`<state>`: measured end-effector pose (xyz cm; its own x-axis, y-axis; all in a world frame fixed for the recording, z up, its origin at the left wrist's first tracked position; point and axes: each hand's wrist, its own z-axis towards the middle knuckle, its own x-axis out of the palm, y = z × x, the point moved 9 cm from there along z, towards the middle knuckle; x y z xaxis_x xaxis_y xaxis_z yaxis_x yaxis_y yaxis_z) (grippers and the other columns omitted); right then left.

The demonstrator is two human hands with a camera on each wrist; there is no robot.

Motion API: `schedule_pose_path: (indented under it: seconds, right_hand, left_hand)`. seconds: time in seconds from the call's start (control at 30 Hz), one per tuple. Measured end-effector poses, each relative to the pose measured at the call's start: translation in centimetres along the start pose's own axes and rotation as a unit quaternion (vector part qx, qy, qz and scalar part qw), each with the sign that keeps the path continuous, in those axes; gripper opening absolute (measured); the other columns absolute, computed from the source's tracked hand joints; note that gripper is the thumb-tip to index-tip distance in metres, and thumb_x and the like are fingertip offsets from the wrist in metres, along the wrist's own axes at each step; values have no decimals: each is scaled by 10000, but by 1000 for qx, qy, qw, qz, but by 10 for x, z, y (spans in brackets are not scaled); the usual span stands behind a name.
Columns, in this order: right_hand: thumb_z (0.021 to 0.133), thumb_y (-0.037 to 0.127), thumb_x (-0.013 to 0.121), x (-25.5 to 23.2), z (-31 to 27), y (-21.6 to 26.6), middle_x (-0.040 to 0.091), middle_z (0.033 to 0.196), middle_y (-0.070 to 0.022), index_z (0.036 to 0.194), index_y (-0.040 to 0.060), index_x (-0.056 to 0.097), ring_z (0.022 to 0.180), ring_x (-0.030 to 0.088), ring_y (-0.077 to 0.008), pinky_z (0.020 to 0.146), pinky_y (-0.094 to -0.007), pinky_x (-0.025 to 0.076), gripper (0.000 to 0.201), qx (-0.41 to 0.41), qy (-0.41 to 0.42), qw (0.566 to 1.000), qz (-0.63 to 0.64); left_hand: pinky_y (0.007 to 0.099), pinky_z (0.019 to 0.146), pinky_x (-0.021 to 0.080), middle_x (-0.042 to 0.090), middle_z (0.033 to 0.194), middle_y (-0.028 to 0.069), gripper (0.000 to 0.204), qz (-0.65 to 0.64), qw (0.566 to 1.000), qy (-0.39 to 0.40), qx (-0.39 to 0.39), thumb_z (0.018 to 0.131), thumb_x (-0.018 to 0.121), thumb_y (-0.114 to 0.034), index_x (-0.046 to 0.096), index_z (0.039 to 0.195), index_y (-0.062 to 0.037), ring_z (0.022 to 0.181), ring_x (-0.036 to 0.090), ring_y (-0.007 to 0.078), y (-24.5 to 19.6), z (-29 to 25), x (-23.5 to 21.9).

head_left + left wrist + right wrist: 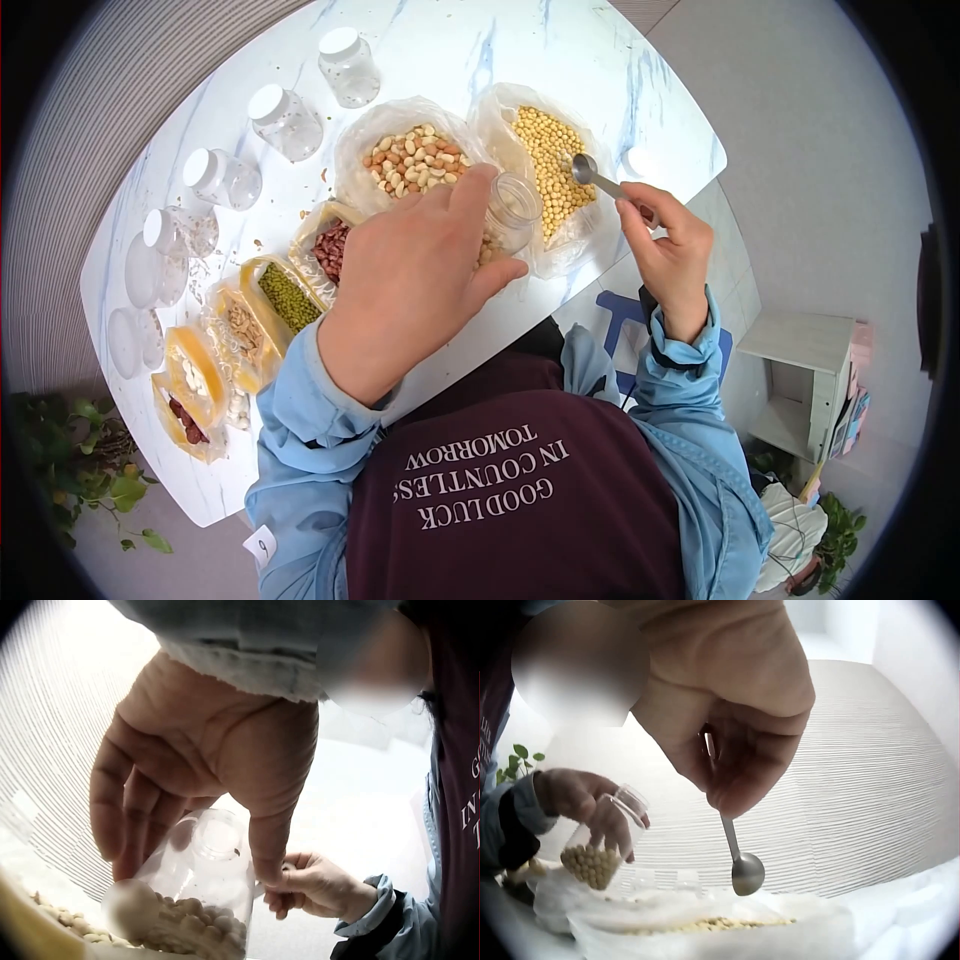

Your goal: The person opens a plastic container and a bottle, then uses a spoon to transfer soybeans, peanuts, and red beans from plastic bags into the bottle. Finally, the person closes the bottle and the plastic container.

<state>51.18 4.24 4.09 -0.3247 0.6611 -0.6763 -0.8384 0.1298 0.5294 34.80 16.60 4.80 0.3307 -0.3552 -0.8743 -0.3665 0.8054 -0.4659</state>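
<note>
Left hand [415,265]: thumb and fingers round clear jar [516,203], tilted, mouth uncovered, yellow beans [590,866] at bottom. Right hand [670,245]: fingers pinching spoon [606,184], bowl ahead of fingertips, above open bean bag [570,260], ahead of and between 2 hands. Possible trouble: further tilt spilling jar; loose pinch twisting spoon; missed mouth scattering beans into peanut bag [353,165] ahead of left hand.

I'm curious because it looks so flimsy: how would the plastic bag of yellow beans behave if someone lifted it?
The bag would probably flop and sag, since its thin plastic lies crumpled. Its mouth gapes wide, so the yellow beans could well spill; being small and round, they would likely roll.
</note>
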Motion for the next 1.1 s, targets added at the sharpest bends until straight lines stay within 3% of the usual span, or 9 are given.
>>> schedule_pose_path:
  seconds: [0.07, 0.1, 0.2, 0.33, 0.5, 0.6, 0.87, 1.1]
  right_hand:
    - [783, 21, 698, 7, -4, -6, 656, 754, -70, 943, 0, 666, 616, 560, -104, 553, -219, 446, 164, -2, 19, 999, -47]
    - [785, 44, 679, 8, -5, -9, 648, 725, -85, 923, 36, 680, 572, 581, -155, 512, -260, 454, 138, -10, 16, 998, -67]
    - [781, 37, 676, 13, -10, -14, 638, 710, -77, 925, 32, 677, 558, 573, -139, 513, -249, 452, 144, 22, 51, 997, -57]
    - [800, 33, 667, 27, -14, -28, 644, 710, -52, 927, 15, 670, 570, 575, -101, 528, -238, 462, 128, 105, 79, 988, 85]
    - [858, 39, 628, 51, -19, -67, 652, 740, -79, 976, -53, 632, 618, 607, -114, 570, -231, 506, 149, 261, 46, 902, 341]
    - [871, 41, 616, 48, -21, -81, 653, 741, -115, 1001, -70, 614, 630, 623, -135, 595, -238, 534, 171, 315, 20, 874, 369]
    - [872, 60, 625, 24, -22, -95, 659, 768, -129, 1012, -44, 625, 642, 637, -151, 610, -261, 551, 175, 322, -62, 868, 374]
    - [874, 64, 622, 0, -11, -56, 659, 761, -136, 1022, -44, 623, 645, 643, -165, 619, -280, 553, 184, 257, -64, 880, 395]
  left_hand:
    - [379, 672, 512, 650, 974, 154, 662, 2, 1000, -3, 2, 743, 714, -407, 467, 1245, -53, 864, 643, 319, 0, 0, 0]
    - [379, 674, 513, 650, 980, 153, 663, 4, 1000, -3, 2, 743, 713, -408, 467, 1246, -52, 866, 643, 319, 0, 0, 0]
    - [377, 678, 515, 650, 998, 150, 663, 4, 1000, -9, 7, 743, 715, -405, 466, 1247, -53, 872, 644, 316, -1, 0, 0]
    - [376, 684, 517, 651, 1005, 146, 663, 1, 1000, -5, 3, 738, 720, -397, 468, 1248, -55, 878, 644, 313, 0, 0, 1]
    - [377, 683, 514, 651, 996, 149, 668, 1, 1000, -7, 4, 734, 724, -395, 467, 1249, -56, 872, 642, 314, -1, 0, 0]
    - [378, 680, 512, 650, 987, 151, 669, 2, 1000, -11, 8, 733, 724, -396, 466, 1250, -58, 866, 641, 317, -1, -1, -1]
    - [379, 683, 512, 649, 991, 152, 662, 2, 1000, 4, 0, 741, 716, -398, 465, 1250, -56, 870, 640, 321, -1, 0, 1]
    - [378, 706, 514, 645, 1033, 147, 669, 7, 1000, 3, 1, 748, 709, -401, 463, 1260, -49, 908, 637, 312, 0, 0, 3]
